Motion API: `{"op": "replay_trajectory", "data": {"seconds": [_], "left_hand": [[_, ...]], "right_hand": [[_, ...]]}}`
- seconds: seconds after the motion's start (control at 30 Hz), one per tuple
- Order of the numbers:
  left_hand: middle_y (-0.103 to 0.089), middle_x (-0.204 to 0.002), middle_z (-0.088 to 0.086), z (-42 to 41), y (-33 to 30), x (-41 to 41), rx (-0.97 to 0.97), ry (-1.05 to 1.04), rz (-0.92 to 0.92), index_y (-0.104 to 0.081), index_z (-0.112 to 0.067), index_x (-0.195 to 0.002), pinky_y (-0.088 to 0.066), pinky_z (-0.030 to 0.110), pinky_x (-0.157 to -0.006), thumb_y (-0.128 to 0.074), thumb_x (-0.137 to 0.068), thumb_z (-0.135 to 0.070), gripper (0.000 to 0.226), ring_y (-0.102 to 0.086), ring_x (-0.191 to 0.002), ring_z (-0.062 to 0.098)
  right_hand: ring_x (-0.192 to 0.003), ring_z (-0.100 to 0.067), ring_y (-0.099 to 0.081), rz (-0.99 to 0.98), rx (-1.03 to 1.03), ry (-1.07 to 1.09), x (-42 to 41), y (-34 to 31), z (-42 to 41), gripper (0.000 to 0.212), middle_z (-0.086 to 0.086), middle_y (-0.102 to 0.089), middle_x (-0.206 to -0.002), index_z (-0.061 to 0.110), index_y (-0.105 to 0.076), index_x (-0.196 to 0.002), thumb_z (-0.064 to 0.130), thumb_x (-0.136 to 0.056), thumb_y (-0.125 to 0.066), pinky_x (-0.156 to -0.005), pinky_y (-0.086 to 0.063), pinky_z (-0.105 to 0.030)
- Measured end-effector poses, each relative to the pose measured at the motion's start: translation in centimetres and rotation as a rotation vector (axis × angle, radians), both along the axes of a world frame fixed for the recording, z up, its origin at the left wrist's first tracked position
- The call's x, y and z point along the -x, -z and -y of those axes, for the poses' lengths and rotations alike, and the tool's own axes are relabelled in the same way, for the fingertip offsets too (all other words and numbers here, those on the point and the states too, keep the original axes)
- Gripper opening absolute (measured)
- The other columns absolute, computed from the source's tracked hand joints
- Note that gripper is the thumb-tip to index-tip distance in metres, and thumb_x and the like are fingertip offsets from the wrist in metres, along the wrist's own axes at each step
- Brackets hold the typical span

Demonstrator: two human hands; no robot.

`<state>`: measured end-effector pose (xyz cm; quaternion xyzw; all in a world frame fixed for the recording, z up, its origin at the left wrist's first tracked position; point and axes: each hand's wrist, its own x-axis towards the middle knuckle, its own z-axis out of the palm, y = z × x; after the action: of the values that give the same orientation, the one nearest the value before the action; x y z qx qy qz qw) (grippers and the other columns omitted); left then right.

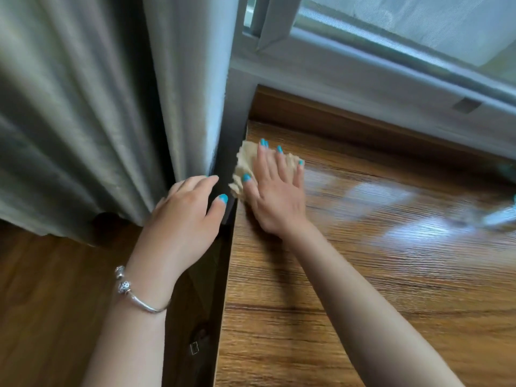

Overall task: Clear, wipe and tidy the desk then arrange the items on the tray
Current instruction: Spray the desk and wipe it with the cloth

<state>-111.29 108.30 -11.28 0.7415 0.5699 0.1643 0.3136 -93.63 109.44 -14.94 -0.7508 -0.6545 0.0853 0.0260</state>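
The wooden desk [363, 275] fills the right half of the view, its surface glossy with window light. My right hand [275, 191] lies flat with spread fingers on a crumpled beige cloth [245, 163] and presses it onto the desk's far left corner. My left hand [184, 216] reaches past the desk's left edge and touches the grey curtain [97, 121], its fingers straight and its thumb out towards the desk edge. The tray is not in view.
A window frame and sill [363, 79] run along the back of the desk. The curtain hangs down to the wooden floor [50, 303] at the left. A blurred pale, teal-tinged object [502, 213] sits at the desk's far right edge.
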Motion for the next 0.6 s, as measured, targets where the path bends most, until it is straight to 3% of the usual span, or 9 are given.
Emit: {"op": "replay_trajectory", "data": {"seconds": [0.13, 0.23, 0.3, 0.5, 0.6], "left_hand": [[-0.026, -0.156, -0.007, -2.3, -0.3, -0.3, 0.019, 0.084, -0.166, -0.031, -0.027, -0.149, -0.019, 0.037, -0.116, -0.038, -0.098, -0.043, 0.054, -0.016, -0.143, 0.012], [-0.013, -0.161, -0.004, -3.9, -0.1, -0.2, 0.190, 0.098, -0.336, -0.021, -0.026, -0.152, -0.014, 0.038, -0.116, -0.034, -0.098, -0.050, 0.060, -0.007, -0.146, 0.015], [-0.012, -0.161, -0.001, -4.3, 0.1, -1.0, 0.244, 0.090, -0.334, -0.018, -0.023, -0.153, -0.016, 0.039, -0.116, -0.034, -0.098, -0.052, 0.064, -0.010, -0.147, 0.018], [0.005, -0.162, 0.003, -3.7, 1.6, -7.7, 0.058, 0.063, -0.269, 0.004, -0.015, -0.154, -0.002, 0.036, -0.118, -0.024, -0.101, -0.044, 0.066, 0.005, -0.148, 0.015], [0.017, -0.160, 0.004, -1.9, 2.4, -9.3, 0.002, 0.069, -0.315, 0.016, -0.013, -0.151, 0.005, 0.035, -0.118, -0.020, -0.102, -0.042, 0.067, 0.015, -0.147, 0.015]], "right_hand": [[-0.150, -0.015, 0.003, -0.050, -0.037, 0.044, -0.5, -0.3, -5.0, 0.058, 0.008, -0.006, -0.164, 0.028, -0.010, -0.156, 0.044, -0.102, -0.024, -0.119, 0.006, -0.046], [-0.150, -0.011, 0.001, -0.085, -0.076, -0.028, -1.4, 0.4, -0.6, 0.054, 0.015, -0.007, -0.163, 0.040, -0.010, -0.154, 0.047, -0.102, -0.021, -0.119, 0.003, -0.040], [-0.149, -0.009, 0.003, -0.068, -0.057, -0.065, -2.1, 0.8, 1.8, 0.054, 0.018, -0.005, -0.162, 0.046, -0.006, -0.153, 0.051, -0.100, -0.016, -0.117, 0.005, -0.037], [-0.150, -0.015, -0.002, -0.056, -0.003, -0.090, -4.2, -0.1, -6.1, 0.050, 0.014, -0.009, -0.163, 0.043, -0.013, -0.153, 0.044, -0.104, -0.023, -0.119, 0.000, -0.044], [-0.150, -0.015, -0.007, -0.048, -0.056, -0.136, -5.2, 0.5, -4.9, 0.050, 0.014, -0.013, -0.162, 0.044, -0.015, -0.153, 0.045, -0.103, -0.022, -0.119, -0.004, -0.043]]}}
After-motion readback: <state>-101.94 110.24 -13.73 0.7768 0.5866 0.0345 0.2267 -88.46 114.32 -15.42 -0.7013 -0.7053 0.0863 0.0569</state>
